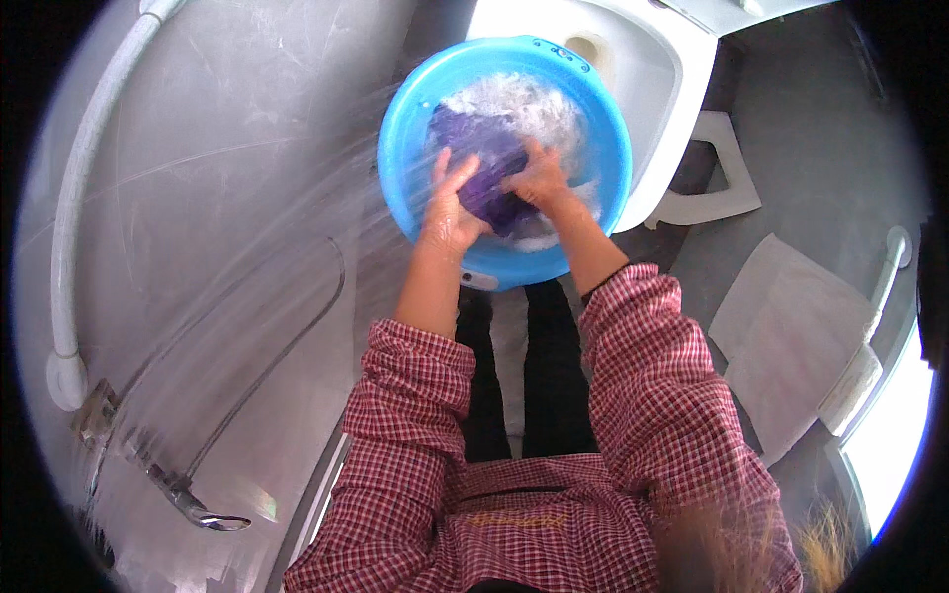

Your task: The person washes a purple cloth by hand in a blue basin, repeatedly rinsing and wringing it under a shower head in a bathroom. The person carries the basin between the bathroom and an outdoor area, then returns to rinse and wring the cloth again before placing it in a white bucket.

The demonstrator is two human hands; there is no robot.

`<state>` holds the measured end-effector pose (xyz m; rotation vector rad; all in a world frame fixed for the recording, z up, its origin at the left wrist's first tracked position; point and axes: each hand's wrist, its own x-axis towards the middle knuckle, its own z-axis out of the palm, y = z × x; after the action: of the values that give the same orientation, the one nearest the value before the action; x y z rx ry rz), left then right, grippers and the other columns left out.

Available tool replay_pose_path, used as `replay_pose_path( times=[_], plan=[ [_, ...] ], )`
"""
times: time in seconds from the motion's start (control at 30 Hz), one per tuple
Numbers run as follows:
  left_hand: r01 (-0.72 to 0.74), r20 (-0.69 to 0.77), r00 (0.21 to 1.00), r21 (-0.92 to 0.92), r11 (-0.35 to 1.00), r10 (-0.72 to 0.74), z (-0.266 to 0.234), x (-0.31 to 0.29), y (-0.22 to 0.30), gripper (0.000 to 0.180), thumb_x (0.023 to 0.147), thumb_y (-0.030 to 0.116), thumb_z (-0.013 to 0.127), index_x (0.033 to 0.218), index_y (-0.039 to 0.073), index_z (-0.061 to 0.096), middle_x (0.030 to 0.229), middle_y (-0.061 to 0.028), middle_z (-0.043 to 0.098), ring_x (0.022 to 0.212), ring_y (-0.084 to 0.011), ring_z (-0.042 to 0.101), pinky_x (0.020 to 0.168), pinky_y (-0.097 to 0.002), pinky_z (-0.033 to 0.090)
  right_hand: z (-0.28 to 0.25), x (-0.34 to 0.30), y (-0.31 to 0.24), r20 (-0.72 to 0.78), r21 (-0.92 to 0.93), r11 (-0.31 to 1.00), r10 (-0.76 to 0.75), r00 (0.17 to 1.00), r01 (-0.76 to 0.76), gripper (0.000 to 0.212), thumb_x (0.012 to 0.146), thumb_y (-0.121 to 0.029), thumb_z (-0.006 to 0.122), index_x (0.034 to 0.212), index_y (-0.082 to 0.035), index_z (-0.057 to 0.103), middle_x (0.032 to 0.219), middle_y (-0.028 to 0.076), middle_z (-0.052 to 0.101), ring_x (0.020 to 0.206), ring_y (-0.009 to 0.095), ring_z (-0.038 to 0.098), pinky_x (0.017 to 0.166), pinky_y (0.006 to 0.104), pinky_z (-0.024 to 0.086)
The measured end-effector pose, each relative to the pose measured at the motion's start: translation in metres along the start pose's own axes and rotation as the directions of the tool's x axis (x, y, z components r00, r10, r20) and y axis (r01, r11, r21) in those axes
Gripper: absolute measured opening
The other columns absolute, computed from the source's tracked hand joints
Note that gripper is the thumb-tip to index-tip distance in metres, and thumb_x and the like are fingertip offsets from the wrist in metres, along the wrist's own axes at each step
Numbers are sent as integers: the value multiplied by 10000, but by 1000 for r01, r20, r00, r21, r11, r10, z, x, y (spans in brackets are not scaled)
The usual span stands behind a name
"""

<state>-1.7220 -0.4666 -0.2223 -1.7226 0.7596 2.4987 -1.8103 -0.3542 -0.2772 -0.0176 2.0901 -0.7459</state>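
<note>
A blue round basin [395, 183] holds water, white suds and a wet purple cloth [479, 143]. At the basin's near left, my left hand [453, 210] has the cloth's left edge between its thumb and its extended fingers. My right hand [542, 180] is closed on the cloth's right side, with some fingertips hidden in the folds and suds. Both hands are wet. Red checked sleeves are pushed up on both forearms.
The basin rests partly over a white toilet or sink-like fixture [657, 89]. Water streams [297, 212] spray from the lower left toward the basin. A chrome mixer tap [188, 494] with a hose, a white grab rail [79, 198], and a pale folded panel [791, 326] surround me.
</note>
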Motion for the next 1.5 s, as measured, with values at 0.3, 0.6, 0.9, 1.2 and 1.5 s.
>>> replay_pose_path(
  times=[0.3,0.6,0.9,1.2,1.5],
  plan=[
    [-89,410,903,-106,990,125,-43,19,0,424,956,367,430,1214,41,511,1154,-116,590,1059,-274,575,935,-430,460,16,-123,-64,-126,-106,756,-655,745,646,259,693,-329,708,847,-121,687,950,86,585,916,305,577,785,409,503],
    [54,294,956,-218,974,13,-30,25,-12,380,958,335,421,1192,57,532,1156,-110,595,1049,-274,582,930,-419,463,11,-47,-63,-104,-330,831,-503,858,448,348,812,-474,533,863,-183,717,1024,65,632,989,254,589,779,403,519],
    [76,122,991,-156,985,-57,0,-13,6,769,831,628,507,1402,143,336,1421,-164,365,1279,-386,368,987,-677,271,-24,1,2,-294,-472,880,-209,932,49,577,882,-559,469,1382,-276,415,1465,64,296,1256,355,368,990,497,384],
    [168,514,858,-279,945,0,-18,-8,9,659,873,587,484,1302,89,435,1225,-125,519,1102,-288,498,954,-482,383,9,-107,-55,-94,-27,748,-662,743,663,287,753,-316,694,877,-59,663,1047,119,563,985,318,525,864,390,456],
    [-179,465,842,-236,955,272,-50,13,-20,380,906,288,443,1206,62,500,1076,-104,559,1025,-246,539,931,-390,437,21,-101,-76,-85,-281,667,-733,674,690,280,733,-361,670,805,-90,678,1004,112,582,959,314,557,781,429,503]
  ],
)
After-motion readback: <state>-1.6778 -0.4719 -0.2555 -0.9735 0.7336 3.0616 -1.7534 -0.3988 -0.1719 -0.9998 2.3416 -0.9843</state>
